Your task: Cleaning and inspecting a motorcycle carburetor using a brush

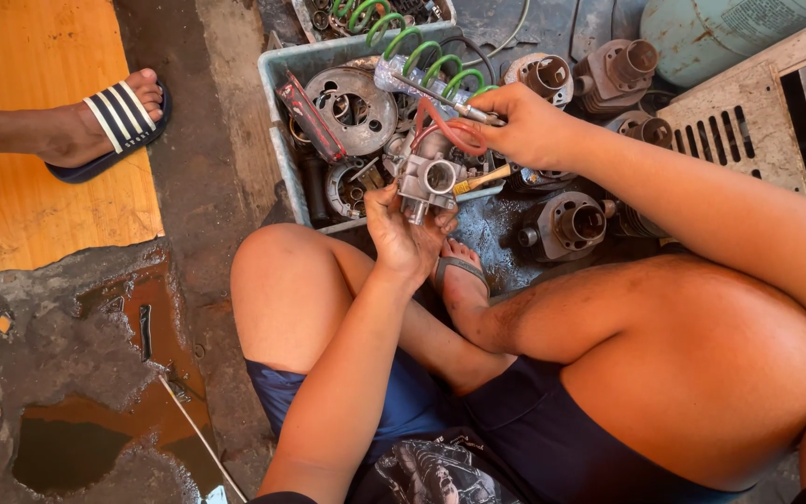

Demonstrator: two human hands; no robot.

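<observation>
Carburetor (426,177) over grey tray (284,154) of engine parts (352,107)

Dull cast-metal carburetor (426,177), glossy red hose (445,131)

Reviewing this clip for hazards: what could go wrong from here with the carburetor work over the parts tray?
The left hand holds the carburetor from below over the crowded parts tray; if it slips, small pieces could vanish among the parts. The right hand works a thin metal tool near the red hose, which it might nick. The bare foot sits directly underneath.
</observation>
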